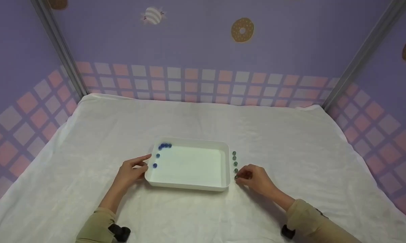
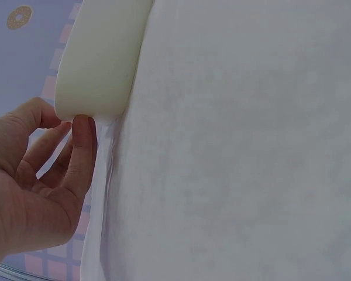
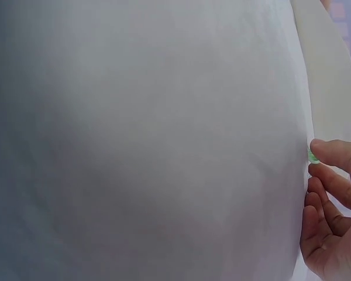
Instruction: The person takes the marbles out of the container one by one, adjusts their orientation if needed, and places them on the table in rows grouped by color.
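My right hand (image 1: 256,179) is at the right of a white tray (image 1: 189,185), with thumb and forefinger at a green marble (image 3: 313,157) on the cloth. This marble is the nearest of a column of green marbles (image 1: 235,163) beside the tray's right wall. My left hand (image 1: 130,172) touches the tray's left end from outside, fingertips (image 2: 82,123) against the wall. Inside the tray, several blue marbles (image 1: 166,145) cluster at the far left corner. Two more, a middle one (image 1: 158,155) and a nearer one (image 1: 155,165), lie along the left wall.
A white cloth (image 1: 290,135) with soft wrinkles covers the table. Behind it stands a purple wall (image 1: 196,40) with pink and white squares, and side panels rise at left and right. Dark wrist devices sit on the left sleeve (image 1: 98,222) and the right sleeve (image 1: 310,219).
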A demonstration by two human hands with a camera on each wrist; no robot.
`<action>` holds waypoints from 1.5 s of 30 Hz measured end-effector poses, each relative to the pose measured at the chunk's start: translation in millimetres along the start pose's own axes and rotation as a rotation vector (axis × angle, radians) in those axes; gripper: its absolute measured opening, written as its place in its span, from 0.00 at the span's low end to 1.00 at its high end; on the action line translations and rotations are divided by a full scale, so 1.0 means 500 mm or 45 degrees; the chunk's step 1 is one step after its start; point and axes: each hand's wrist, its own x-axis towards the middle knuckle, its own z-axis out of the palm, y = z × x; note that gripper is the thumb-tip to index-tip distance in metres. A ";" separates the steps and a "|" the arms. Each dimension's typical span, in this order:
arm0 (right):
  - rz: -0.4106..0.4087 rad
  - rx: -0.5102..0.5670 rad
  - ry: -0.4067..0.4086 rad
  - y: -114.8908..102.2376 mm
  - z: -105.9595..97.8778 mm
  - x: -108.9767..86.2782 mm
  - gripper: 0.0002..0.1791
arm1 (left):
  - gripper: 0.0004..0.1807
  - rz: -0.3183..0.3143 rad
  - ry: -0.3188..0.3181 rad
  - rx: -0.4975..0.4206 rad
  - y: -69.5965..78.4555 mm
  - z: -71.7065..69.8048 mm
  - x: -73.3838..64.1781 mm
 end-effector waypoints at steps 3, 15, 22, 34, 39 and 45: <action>0.004 -0.009 -0.013 -0.002 -0.002 -0.004 0.07 | 0.25 0.012 -0.008 -0.001 0.000 -0.001 -0.002; -0.043 -0.047 -0.061 -0.003 -0.021 -0.016 0.15 | 0.25 0.032 -0.020 -0.021 0.000 -0.005 -0.005; -0.055 -0.058 -0.084 -0.003 -0.028 -0.019 0.18 | 0.26 0.025 -0.012 -0.013 0.000 -0.003 -0.002; -0.083 -0.078 -0.129 -0.005 -0.038 -0.023 0.20 | 0.26 0.008 -0.005 0.000 -0.004 0.000 0.004; -0.079 -0.079 -0.180 -0.004 -0.048 -0.023 0.21 | 0.26 -0.015 -0.001 0.001 -0.003 0.001 0.007; -0.061 -0.084 -0.205 -0.005 -0.056 -0.022 0.21 | 0.26 -0.028 0.004 -0.006 -0.003 0.002 0.005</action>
